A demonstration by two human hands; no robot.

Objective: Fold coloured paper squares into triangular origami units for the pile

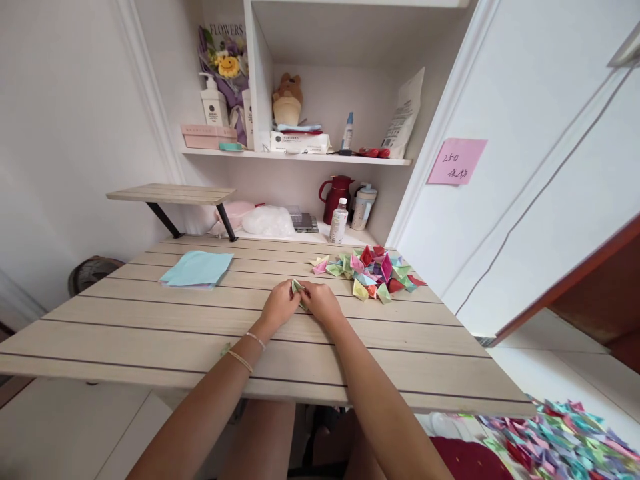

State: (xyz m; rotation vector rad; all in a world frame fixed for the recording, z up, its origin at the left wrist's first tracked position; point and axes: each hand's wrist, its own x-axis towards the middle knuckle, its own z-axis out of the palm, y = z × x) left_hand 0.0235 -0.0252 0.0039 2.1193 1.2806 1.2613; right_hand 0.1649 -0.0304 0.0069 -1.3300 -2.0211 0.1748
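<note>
Between my two hands, over the middle of the slatted table [200, 340], is a small pale green folded paper [297, 287]. My left hand [281, 303] pinches it from the left, and my right hand [323, 301] pinches it from the right. The fingers cover much of the paper, so its exact shape is hidden. To the right of my hands lies a pile of colourful folded paper boats [386, 268]. A stack of light blue paper sheets [197, 269] rests to the left.
A small raised shelf [173, 193] stands at the table's back left. Behind the table are a white bottle [339, 221], a red jug [338, 200] and a patterned tumbler [364, 208]. Many folded papers [565, 433] lie on the floor at right. A green scrap [225, 349] lies by my left forearm.
</note>
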